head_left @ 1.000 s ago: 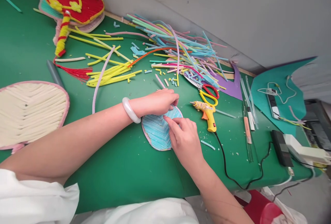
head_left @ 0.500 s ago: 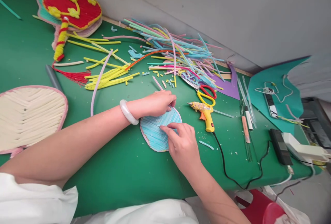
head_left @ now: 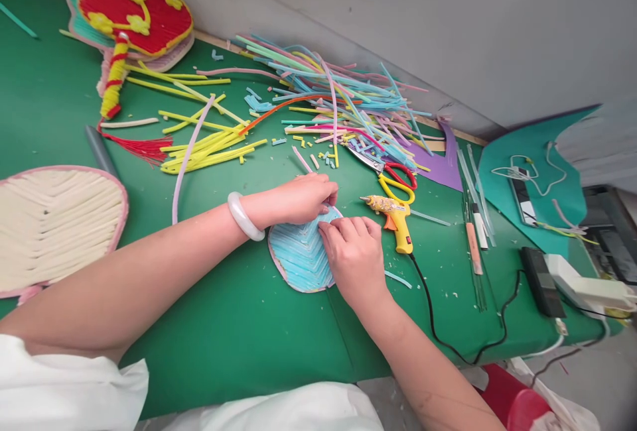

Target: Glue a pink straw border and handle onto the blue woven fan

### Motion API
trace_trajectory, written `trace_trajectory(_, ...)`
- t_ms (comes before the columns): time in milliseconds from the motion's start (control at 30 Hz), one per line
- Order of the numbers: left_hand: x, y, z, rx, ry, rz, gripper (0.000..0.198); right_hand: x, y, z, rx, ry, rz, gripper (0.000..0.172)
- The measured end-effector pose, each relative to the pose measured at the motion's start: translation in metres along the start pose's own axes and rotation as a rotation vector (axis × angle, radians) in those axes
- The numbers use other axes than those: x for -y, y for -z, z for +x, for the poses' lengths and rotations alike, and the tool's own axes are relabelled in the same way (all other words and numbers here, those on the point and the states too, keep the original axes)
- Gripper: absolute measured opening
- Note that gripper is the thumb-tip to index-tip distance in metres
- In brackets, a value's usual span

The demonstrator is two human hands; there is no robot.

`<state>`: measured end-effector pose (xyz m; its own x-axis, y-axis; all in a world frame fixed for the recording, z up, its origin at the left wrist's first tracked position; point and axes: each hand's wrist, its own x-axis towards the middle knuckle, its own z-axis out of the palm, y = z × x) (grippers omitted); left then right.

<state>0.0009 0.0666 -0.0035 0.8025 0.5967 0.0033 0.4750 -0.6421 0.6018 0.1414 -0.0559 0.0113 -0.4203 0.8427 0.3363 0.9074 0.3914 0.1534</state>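
Observation:
A small round fan panel [head_left: 301,255], covered in light-blue pipe cleaners in a leaf pattern with a pink rim, lies flat on the green table. My left hand [head_left: 311,197], with a pale bangle at the wrist, is closed at the panel's upper edge, fingertips curled down onto it. My right hand [head_left: 353,255] covers the panel's right side, its fingers pinched together against the blue surface near the left fingertips. Whatever is between the right fingertips is hidden. A short blue pipe cleaner [head_left: 398,279] lies just right of that hand.
A yellow glue gun [head_left: 395,219] with a black cord and scissors [head_left: 395,182] lie to the right. Behind is a heap of coloured pipe cleaners [head_left: 338,93]. Left are a cream fan [head_left: 54,225] and a red fan [head_left: 134,0]. A power strip [head_left: 587,285] stands far right.
My right hand has moved slightly up and right across the panel, its fingertips now closer to my left hand. My left hand stays at the upper edge.

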Motion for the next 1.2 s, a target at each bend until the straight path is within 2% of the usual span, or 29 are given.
trace_trajectory(167,-0.001,0.001,-0.001,0.004,0.005,-0.003,0.01,-0.001,-0.001,0.003,-0.032,0.019,-0.091,0.017)
trace_trajectory(300,-0.002,0.002,-0.001,0.009,0.009,-0.009,0.011,-0.007,0.002,0.001,-0.171,-0.114,-0.018,0.01)
trace_trajectory(400,-0.002,0.002,-0.001,0.013,0.017,-0.001,0.011,-0.013,0.004,-0.003,-0.199,-0.155,0.048,0.009)
trace_trajectory(533,-0.004,0.003,-0.001,0.02,0.031,0.001,0.011,-0.017,0.002,-0.006,-0.112,-0.044,0.112,0.01)
trace_trajectory(700,-0.007,0.005,-0.001,0.027,0.035,-0.004,0.01,-0.018,-0.003,-0.004,-0.06,0.103,0.049,0.012)
trace_trajectory(833,-0.006,0.005,-0.001,0.025,0.037,-0.004,0.01,-0.017,-0.006,0.0,-0.034,0.132,-0.03,0.013)
trace_trajectory(1000,-0.003,0.002,0.0,0.024,0.031,-0.013,0.013,-0.03,-0.003,0.002,-0.147,-0.085,0.035,0.011)
trace_trajectory(1100,-0.003,0.003,0.0,0.037,0.034,-0.021,0.012,-0.055,0.01,-0.009,-0.247,-0.278,0.012,0.013)
trace_trajectory(1200,-0.004,0.006,-0.001,0.05,0.034,-0.022,0.012,-0.09,0.025,-0.032,-0.275,-0.534,-0.095,0.023)
